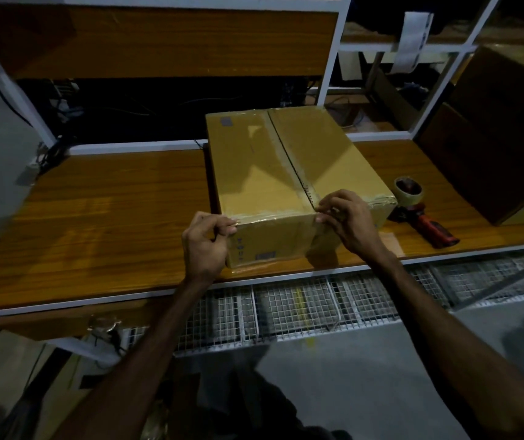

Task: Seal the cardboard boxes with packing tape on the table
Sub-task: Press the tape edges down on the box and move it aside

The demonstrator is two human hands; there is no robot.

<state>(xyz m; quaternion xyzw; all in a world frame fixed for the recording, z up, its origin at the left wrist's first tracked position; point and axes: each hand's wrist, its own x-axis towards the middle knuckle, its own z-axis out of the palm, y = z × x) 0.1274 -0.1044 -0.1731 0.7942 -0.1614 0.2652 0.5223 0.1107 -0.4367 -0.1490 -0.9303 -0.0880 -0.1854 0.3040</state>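
On the table (95,201): the wooden top carries everything, which keeps the work at arm's reach near the front edge.
Box (286,173): a closed cardboard box sits near the table's front edge, right of middle, turned a little so one short end faces the person; that end is likely the one being finished.
Box's look: tan card, flaps shut, a glossy strip of tape (289,154) running along the centre seam, with more tape crossing the near top edge and folding down the front.
Tape dispenser (419,211): lying on the table just right of the box, red handle toward the person, set down so both hands are free.
Left hand (206,239): fingers curled, pinching at the near left top corner, seemingly pressing tape down.
Right hand (346,220): fingertips bent onto the seam's near end, smoothing or pinching tape there; which, I cannot tell.
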